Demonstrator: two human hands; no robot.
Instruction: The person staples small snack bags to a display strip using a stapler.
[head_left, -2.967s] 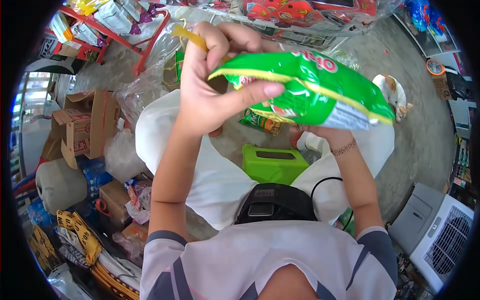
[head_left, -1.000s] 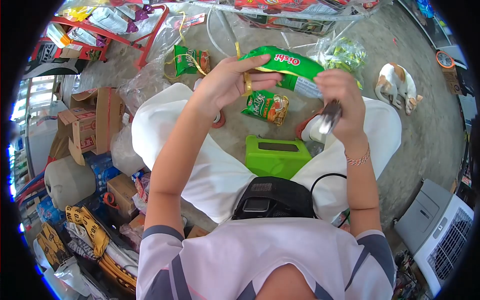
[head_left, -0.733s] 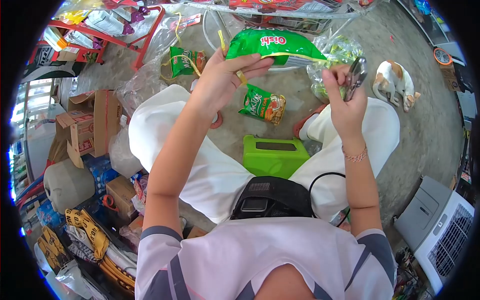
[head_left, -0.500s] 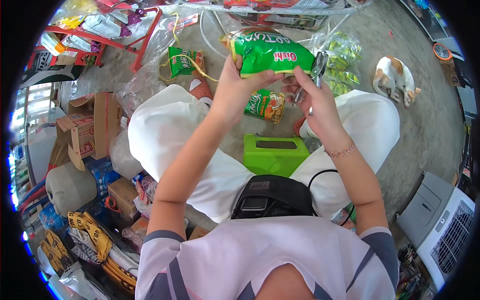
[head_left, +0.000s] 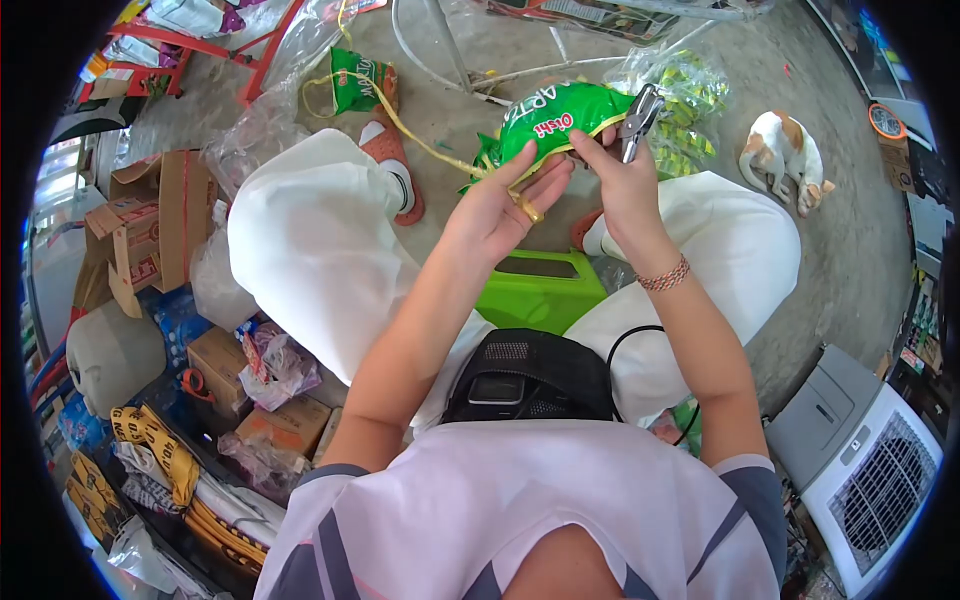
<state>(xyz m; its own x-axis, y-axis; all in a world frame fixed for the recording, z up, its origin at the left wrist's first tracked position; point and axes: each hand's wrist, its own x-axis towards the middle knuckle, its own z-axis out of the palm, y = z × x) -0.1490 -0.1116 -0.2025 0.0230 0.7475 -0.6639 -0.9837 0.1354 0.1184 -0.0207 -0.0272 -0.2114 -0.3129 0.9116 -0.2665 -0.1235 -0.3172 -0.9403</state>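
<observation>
A green snack bag marked Oishi (head_left: 555,118) is tilted between my hands. My right hand (head_left: 625,180) is closed round a metal plier-type hole punch (head_left: 640,115), whose jaws are by the bag's right end; its thumb presses the bag's lower edge. My left hand (head_left: 505,208) is palm up under the bag's left end, thumb near the edge. A yellow ribbon (head_left: 425,145) runs from the upper left into these fingers, and a golden piece shows between them. Farther left, another green bag (head_left: 357,82) lies on the floor by the ribbon.
Between my legs stands a green plastic box (head_left: 545,290). Clear plastic with green packets (head_left: 690,100) lies beyond my right hand. A white and tan cat (head_left: 785,160) lies on the floor at right, above an air cooler (head_left: 860,460). Cardboard boxes (head_left: 150,225) are at left.
The held bag has come lower and turned, its left end dropping. My left hand has shifted from gripping its left side to below it, with the ribbon now at its fingers.
</observation>
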